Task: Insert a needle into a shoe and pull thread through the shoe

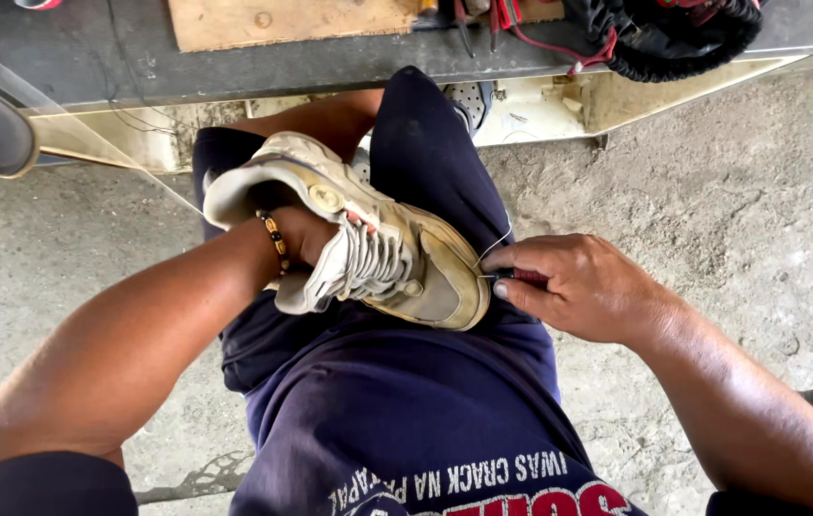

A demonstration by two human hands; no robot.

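Note:
A worn cream sneaker [425, 263] lies on my lap, toe pointing right. My left hand [315, 234] is pushed inside the shoe's opening and holds it from within; a beaded bracelet [275, 239] shows at the wrist. My right hand [574, 287] pinches a small dark-handled stitching tool [518, 277] against the toe edge of the sole. A thin pale thread [494, 247] runs up from that spot.
My legs in dark blue shorts [406, 382] rest over a rough concrete floor [741, 220]. A low grey bench [119, 57] runs along the top with a wooden board [282, 19], hand tools and a black-and-red bag [674, 38].

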